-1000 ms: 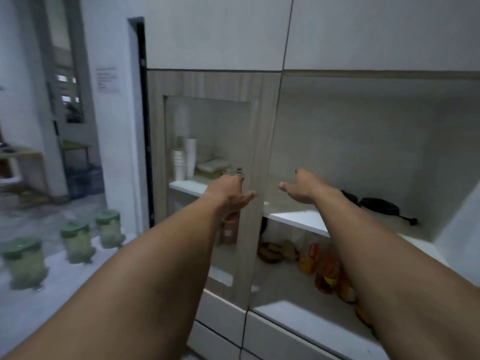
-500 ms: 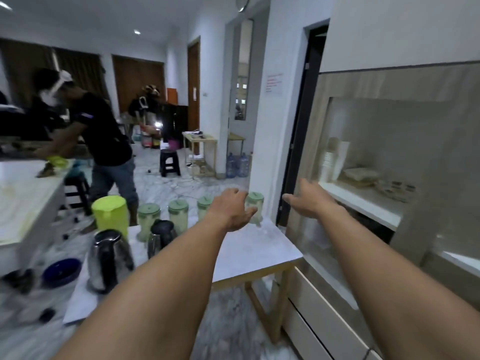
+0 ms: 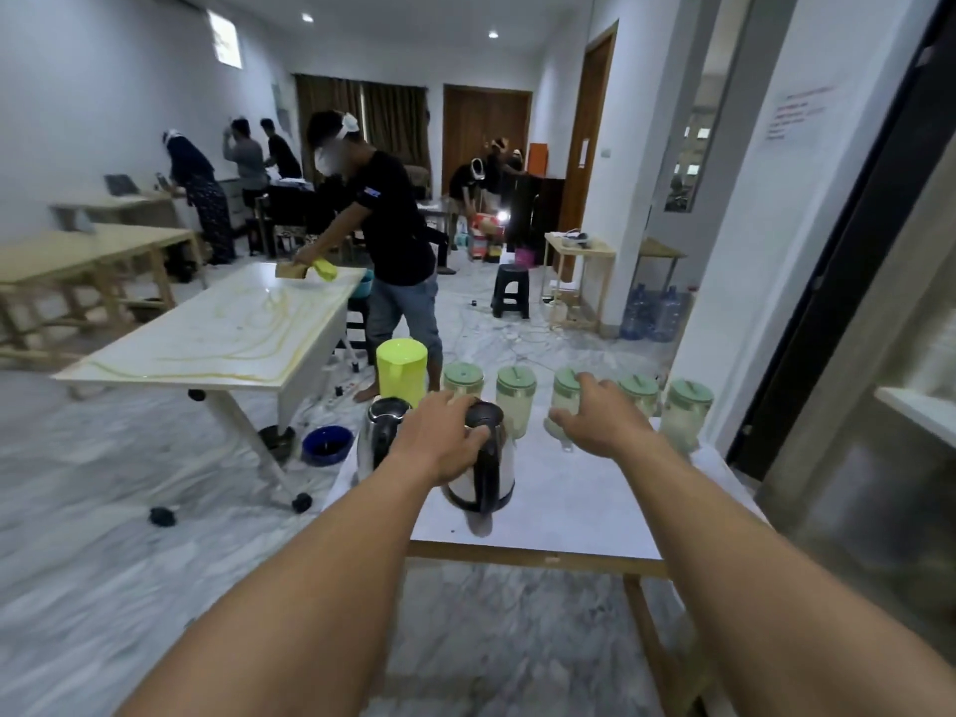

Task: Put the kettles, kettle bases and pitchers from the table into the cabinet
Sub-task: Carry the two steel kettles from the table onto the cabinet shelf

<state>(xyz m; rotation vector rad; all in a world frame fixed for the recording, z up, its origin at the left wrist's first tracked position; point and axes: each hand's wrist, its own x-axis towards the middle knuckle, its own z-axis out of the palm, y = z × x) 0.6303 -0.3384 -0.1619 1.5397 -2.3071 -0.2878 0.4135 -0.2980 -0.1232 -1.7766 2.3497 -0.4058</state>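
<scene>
Two steel kettles with black handles stand on the small white table (image 3: 574,504): one at its left edge (image 3: 384,432) and a nearer one (image 3: 483,465). Behind them stand a yellow pitcher (image 3: 401,375) and a row of several clear pitchers with green lids (image 3: 516,401). My left hand (image 3: 439,439) reaches over the nearer kettle, fingertips touching the top of its black handle, not closed round it. My right hand (image 3: 597,419) hovers with fingers spread in front of a clear pitcher (image 3: 564,393). The cabinet (image 3: 900,385) is at the far right, blurred.
A person in a black shirt (image 3: 388,225) wipes a long white table (image 3: 207,338) to the left. A blue bowl (image 3: 326,445) lies on the floor beside my table. Further back are a black stool (image 3: 509,292), water bottles (image 3: 652,315) and several people.
My view has swung left from the cabinet to the table. Both hands have come down from mid-air to the nearer kettle and the clear pitcher.
</scene>
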